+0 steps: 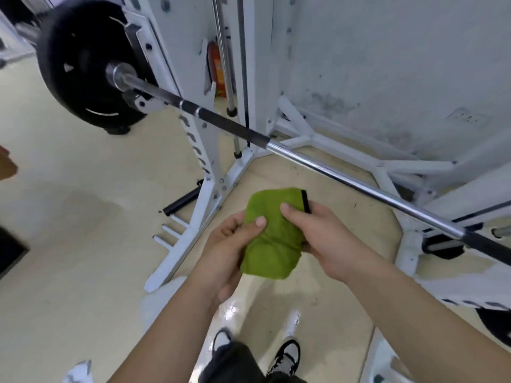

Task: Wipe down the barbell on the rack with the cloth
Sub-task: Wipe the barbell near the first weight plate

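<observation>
A steel barbell (331,168) lies across the white rack (210,189), running from upper left to lower right, with a black weight plate (80,64) on its left end. Below the bar, both hands hold a folded green cloth (272,236) with a black edge strip. My left hand (229,252) grips the cloth's left side with the thumb on top. My right hand (320,239) pinches its right side, thumb pressing the top. The cloth hangs clear of the bar, not touching it.
A red fire extinguisher (215,67) stands behind the rack against the pale wall. Short white storage pegs (168,230) and a black roller (182,201) stick out near the rack's foot. My shoes (284,355) stand on the glossy beige floor.
</observation>
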{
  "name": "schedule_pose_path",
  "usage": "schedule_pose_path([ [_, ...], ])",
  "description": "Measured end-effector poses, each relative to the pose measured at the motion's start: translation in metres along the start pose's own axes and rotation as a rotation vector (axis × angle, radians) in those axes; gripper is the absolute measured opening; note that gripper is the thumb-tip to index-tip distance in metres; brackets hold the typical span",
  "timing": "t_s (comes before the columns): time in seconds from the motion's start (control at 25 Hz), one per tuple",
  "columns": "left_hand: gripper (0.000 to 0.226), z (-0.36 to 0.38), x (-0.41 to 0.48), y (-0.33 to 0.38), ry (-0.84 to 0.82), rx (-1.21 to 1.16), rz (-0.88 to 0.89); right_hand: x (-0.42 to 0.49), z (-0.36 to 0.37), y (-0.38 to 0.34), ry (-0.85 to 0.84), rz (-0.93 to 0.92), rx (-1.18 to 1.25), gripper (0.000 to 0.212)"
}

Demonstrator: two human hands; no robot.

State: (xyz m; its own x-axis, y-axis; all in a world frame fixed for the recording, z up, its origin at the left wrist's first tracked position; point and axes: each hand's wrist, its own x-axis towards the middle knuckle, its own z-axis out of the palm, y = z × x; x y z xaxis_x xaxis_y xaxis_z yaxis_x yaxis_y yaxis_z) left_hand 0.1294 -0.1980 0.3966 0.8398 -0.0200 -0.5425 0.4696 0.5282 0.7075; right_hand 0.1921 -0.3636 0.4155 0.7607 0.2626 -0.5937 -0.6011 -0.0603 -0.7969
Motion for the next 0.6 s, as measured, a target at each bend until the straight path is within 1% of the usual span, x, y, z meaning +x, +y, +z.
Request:
schedule_pose_path([
  [0.04, 0.037, 0.008, 0.000, 0.008, 0.004, 0.011, -0.006, -0.003, 0.000, -0.012, 0.018, -0.041, -0.004, 0.020],
  [0.12, 0.047, 0.016, 0.003, 0.025, -0.063, 0.002, -0.023, -0.006, 0.004, -0.034, -0.001, -0.088, -0.026, 0.021],
  [0.2, 0.053, 0.014, 0.011, 0.045, -0.102, 0.016, -0.015, 0.001, 0.014, -0.053, -0.059, -0.069, -0.045, 0.024],
  [0.24, 0.055, 0.012, 0.017, 0.055, -0.086, 0.065, -0.003, 0.007, 0.019, -0.063, -0.072, -0.048, -0.067, 0.025],
  [0.28, 0.054, 0.009, 0.024, 0.066, -0.037, 0.126, 0.012, 0.016, 0.025, -0.071, -0.053, -0.043, -0.138, 0.024],
  [0.32, 0.051, 0.005, 0.033, 0.078, 0.029, 0.176, 0.024, 0.029, 0.030, -0.080, -0.007, -0.077, -0.285, 0.022],
  [0.4, 0.041, -0.009, 0.059, 0.107, 0.149, 0.238, 0.047, 0.067, 0.043, -0.100, 0.149, -0.216, -0.653, 0.021],
  [0.44, 0.036, -0.018, 0.073, 0.123, 0.197, 0.254, 0.061, 0.087, 0.052, -0.111, 0.238, -0.270, -0.758, 0.021],
  [0.48, 0.033, -0.029, 0.090, 0.140, 0.239, 0.268, 0.078, 0.106, 0.063, -0.125, 0.296, -0.291, -0.763, 0.022],
  [0.52, 0.031, -0.040, 0.104, 0.158, 0.273, 0.278, 0.091, 0.125, 0.075, -0.138, 0.320, -0.291, -0.713, 0.022],
  [0.6, 0.028, -0.063, 0.130, 0.196, 0.302, 0.327, 0.101, 0.161, 0.110, -0.162, 0.267, -0.259, -0.558, 0.021],
])
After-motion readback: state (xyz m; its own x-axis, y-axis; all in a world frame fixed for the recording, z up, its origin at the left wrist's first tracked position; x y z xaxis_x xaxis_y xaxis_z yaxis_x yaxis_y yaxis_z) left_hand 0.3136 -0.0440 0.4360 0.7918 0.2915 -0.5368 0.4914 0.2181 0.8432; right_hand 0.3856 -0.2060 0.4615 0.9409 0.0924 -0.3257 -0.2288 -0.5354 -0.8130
